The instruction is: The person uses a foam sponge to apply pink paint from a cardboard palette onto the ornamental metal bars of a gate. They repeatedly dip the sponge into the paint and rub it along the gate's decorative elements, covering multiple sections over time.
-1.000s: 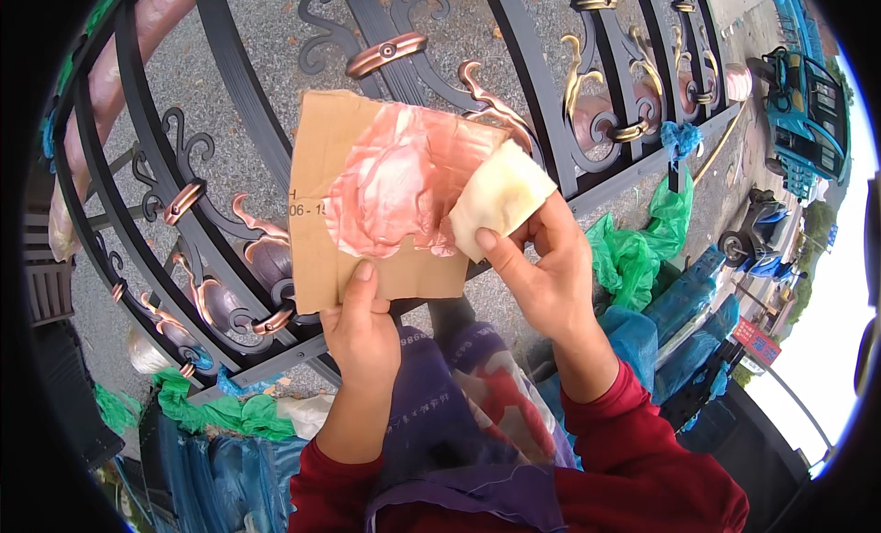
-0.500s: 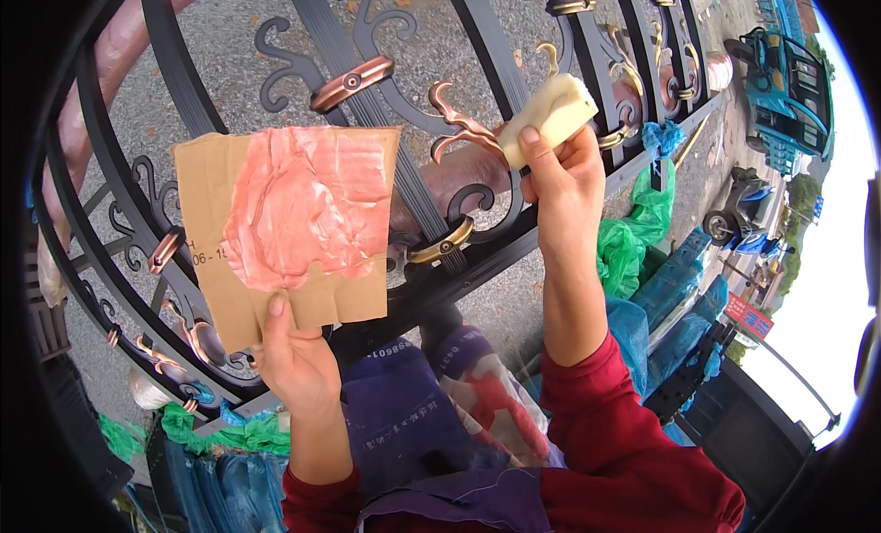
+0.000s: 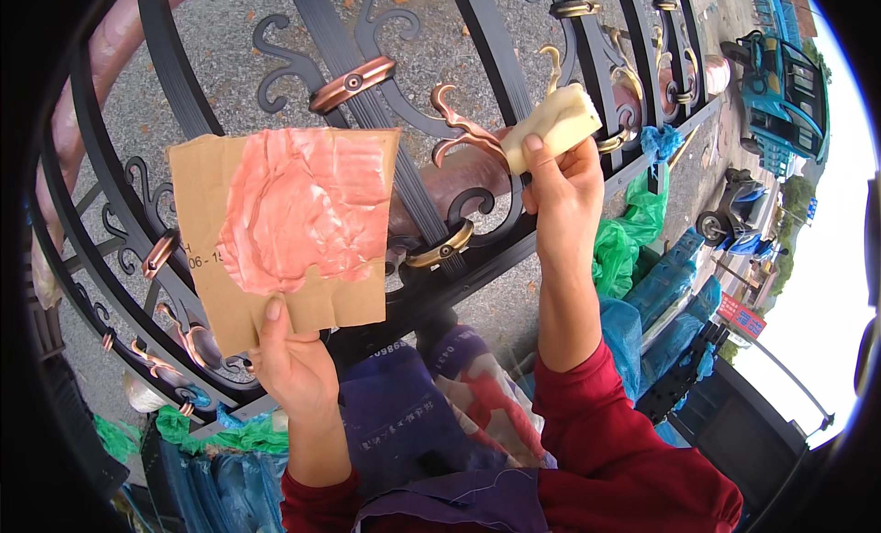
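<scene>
My left hand (image 3: 295,363) grips the lower edge of a cardboard piece (image 3: 197,193), thumb on its front. Thick coral-pink paint (image 3: 307,212) covers most of that face. Pinched in my right hand (image 3: 564,189) is a cream-coloured sponge (image 3: 555,124), held over the metal railing. Beneath both hands lies a black metal railing (image 3: 431,198) with scrolls and banded collars. A copper-pink leaf ornament (image 3: 463,134) is right beside the sponge, and whether they touch I cannot tell. One collar (image 3: 353,83) is copper-pink, another (image 3: 440,246) gold.
Pink-wrapped rolls (image 3: 459,179) lie under the railing. Green plastic wrap (image 3: 633,235) and blue-wrapped bundles (image 3: 674,276) sit to the right, with more blue wrapping (image 3: 229,487) at lower left. Farther right stand a teal truck (image 3: 780,92) and a three-wheeled vehicle (image 3: 739,212).
Both hands stay nearly in place. The sponge has shifted very slightly down, and the cardboard has edged a little left.
</scene>
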Motion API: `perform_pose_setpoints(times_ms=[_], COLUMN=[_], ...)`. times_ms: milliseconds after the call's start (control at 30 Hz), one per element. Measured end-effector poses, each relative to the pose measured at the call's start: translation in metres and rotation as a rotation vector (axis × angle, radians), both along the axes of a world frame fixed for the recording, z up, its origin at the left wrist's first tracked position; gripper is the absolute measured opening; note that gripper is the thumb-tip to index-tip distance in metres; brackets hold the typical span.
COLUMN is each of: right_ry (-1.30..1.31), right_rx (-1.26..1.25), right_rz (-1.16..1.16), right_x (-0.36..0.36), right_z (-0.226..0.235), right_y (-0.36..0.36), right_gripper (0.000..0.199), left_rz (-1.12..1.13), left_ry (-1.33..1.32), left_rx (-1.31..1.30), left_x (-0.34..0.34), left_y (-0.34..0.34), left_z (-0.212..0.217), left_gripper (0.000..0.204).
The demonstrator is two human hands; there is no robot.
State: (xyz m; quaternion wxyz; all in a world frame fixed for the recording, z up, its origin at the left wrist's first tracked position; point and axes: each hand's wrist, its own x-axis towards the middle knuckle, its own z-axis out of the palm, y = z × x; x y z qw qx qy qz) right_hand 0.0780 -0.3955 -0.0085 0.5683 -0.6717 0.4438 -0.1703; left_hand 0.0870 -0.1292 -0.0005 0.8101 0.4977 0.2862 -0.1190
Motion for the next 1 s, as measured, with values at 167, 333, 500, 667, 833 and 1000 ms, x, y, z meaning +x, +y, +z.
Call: perform_pose_setpoints(times_ms=[167, 333, 500, 667, 833, 1000], right_ry=[0.095, 0.043, -0.067, 0.014, -0.053, 0.025], right_rx=[-0.04, 0.027, -0.025, 0.01, -0.005, -0.064], right_rz=[0.038, -0.002, 0.009, 0.02, -0.001, 0.059], right_x=[0.007, -0.015, -0.006, -0.014, -0.013, -0.008], right_z=[-0.014, 0.0, -0.011, -0.013, -0.004, -0.023], right_y=[-0.005, 0.002, -0.001, 0.002, 0.006, -0.002], right_gripper=[0.022, 0.024, 0.021, 0.023, 0.025, 0.027], left_rz=[-0.016, -0.022, -0.03, -0.045, -0.044, -0.045], left_ry=[-0.004, -0.001, 0.004, -0.003, 0.005, 0.012], left_rx=[0.001, 0.008, 0.002, 0.004, 0.007, 0.016], left_x=[0.0, -0.002, -0.004, -0.004, -0.003, -0.006], left_y=[-0.003, -0.002, -0.005, -0.004, -0.001, -0.001], left_z=[0.003, 0.002, 0.002, 0.005, 0.003, 0.005], left_gripper=[0.048, 0.051, 0.053, 0.052, 0.051, 0.052])
